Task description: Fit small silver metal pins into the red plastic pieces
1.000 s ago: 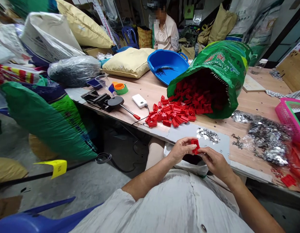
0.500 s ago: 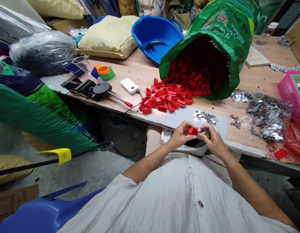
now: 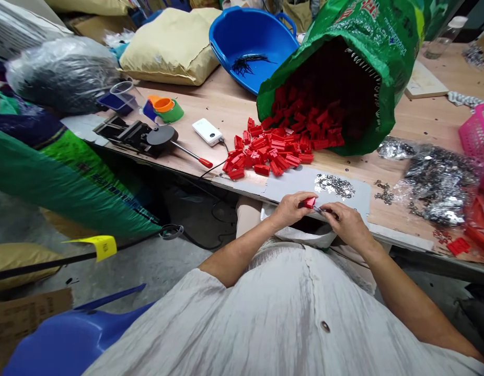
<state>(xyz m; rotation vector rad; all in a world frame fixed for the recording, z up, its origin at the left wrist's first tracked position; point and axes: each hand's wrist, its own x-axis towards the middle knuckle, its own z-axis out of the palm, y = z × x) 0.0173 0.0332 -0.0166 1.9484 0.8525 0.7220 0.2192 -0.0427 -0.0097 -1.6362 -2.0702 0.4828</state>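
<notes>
My left hand point(image 3: 289, 210) is closed on a small red plastic piece point(image 3: 309, 202), holding it above the near table edge. In my right hand point(image 3: 346, 222) is a thin-shafted screwdriver point(image 3: 317, 209), its metal shaft pointing left at the red piece. The tip reaches the piece's right end; whether it is inside cannot be made out. My fingers cover the handle. Just beyond both hands, a heap of small shiny metal parts point(image 3: 334, 186) lies on a grey sheet point(image 3: 281, 187). A pile of similar red pieces point(image 3: 271, 149) spills from a green sack point(image 3: 383, 68). Below my hands is an open white bag point(image 3: 314, 237) on my lap.
A blue basin point(image 3: 242, 39) with black strips stands behind the pile. Leftward are a white power bank point(image 3: 207, 131) with a cable and a black lever device point(image 3: 148, 138). On the right are a plastic bag of metal parts point(image 3: 441, 180) and a pink basket point(image 3: 475, 130).
My right hand has turned the screwdriver from roughly upright to pointing left at the red piece. My left hand has shifted its hold, and less of the piece shows. The view has tilted slightly.
</notes>
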